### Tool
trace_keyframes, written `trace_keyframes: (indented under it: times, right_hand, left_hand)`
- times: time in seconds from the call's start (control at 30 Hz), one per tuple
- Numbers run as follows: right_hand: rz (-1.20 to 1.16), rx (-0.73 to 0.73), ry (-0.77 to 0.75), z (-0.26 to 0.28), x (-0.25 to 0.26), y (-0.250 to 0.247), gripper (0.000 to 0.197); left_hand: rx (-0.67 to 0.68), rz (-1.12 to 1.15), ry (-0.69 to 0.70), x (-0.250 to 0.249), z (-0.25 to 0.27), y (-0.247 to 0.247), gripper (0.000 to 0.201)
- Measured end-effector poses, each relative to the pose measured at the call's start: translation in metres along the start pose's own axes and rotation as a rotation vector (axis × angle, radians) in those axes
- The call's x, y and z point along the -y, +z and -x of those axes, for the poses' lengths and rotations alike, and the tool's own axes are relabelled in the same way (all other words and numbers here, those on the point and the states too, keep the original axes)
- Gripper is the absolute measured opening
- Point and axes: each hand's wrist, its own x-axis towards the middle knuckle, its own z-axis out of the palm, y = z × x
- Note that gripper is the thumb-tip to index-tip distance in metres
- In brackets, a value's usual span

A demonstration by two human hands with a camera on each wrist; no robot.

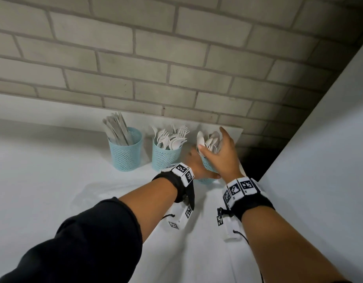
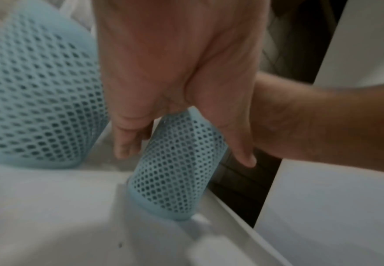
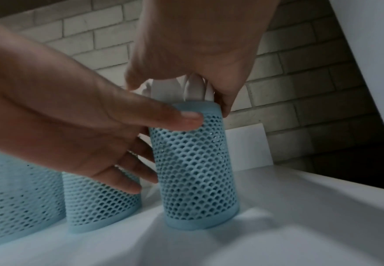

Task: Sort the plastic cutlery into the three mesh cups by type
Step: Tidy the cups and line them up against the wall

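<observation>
My left hand (image 1: 199,168) is wrapped loosely around the side of the right-most mesh cup (image 3: 195,167), thumb laid across its upper rim and the other fingers curled around the far side, so it holds the cup standing upright on the table (image 1: 53,180). My right hand (image 1: 223,154) comes down over the top of that same cup, fingers bent and gathered around the bunch of white plastic spoons (image 1: 210,142) that stick up out of it; from the right wrist view the fingertips close around the spoon bowls just above the rim. Both hands meet at this one cup, the left below and the right above, with my right forearm passing just beside my left thumb. The cup is pale blue with a fine diamond mesh wall and a solid band at top and bottom, and it stands near the right edge of the table, close to the brick wall (image 1: 176,58). To its left stands the middle mesh cup (image 1: 166,158), filled with white forks (image 1: 176,133) whose tines point up, with at least one spoon-like piece among them. Further left, a little apart, the third mesh cup (image 1: 125,154) holds a bundle of white knives (image 1: 117,127) leaning left. All three cups stand in a row along the back of the table.
</observation>
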Motion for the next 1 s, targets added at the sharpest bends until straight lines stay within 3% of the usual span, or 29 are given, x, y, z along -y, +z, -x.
trace_keyframes:
  times: [0.17,0.37,0.47,0.53,0.6,0.7,0.77,0.87,0.93,1.0]
  right_hand:
    - [0.258,-0.012,-0.134,-0.002,-0.001,0.011,0.084]
    - [0.246,0.175,0.081,-0.044,0.009,0.002,0.103]
    - [0.286,0.227,-0.056,-0.048,0.019,0.013,0.077]
    - [0.287,0.196,-0.167,-0.044,0.019,0.015,0.049]
    - [0.233,0.131,-0.219,-0.04,0.015,0.012,0.034]
    - [0.063,-0.004,-0.15,-0.042,0.009,0.002,0.029]
    - [0.01,-0.025,-0.125,-0.047,0.007,-0.002,0.045]
    - [0.075,0.17,-0.141,-0.055,0.011,-0.002,0.074]
    - [0.233,0.338,-0.146,-0.06,0.017,0.002,0.066]
    - [0.421,0.393,-0.145,-0.063,0.017,0.009,0.048]
  left_hand:
    - [-0.174,0.239,-0.05,0.028,-0.042,0.034,0.065]
    - [-0.222,0.25,-0.05,0.02,-0.032,0.018,0.085]
    - [-0.244,0.251,-0.043,0.018,-0.038,0.02,0.088]
    - [-0.219,0.2,-0.043,0.02,-0.041,0.019,0.091]
    - [-0.191,0.175,-0.061,0.024,-0.044,0.018,0.096]
    - [-0.214,0.195,-0.048,0.029,-0.048,0.018,0.094]
    - [-0.242,0.181,-0.028,0.033,-0.048,0.018,0.09]
    - [-0.188,0.18,-0.016,0.036,-0.054,0.021,0.099]
    - [-0.148,0.148,-0.04,0.038,-0.058,0.021,0.097]
    - [-0.135,0.138,-0.045,0.038,-0.059,0.019,0.091]
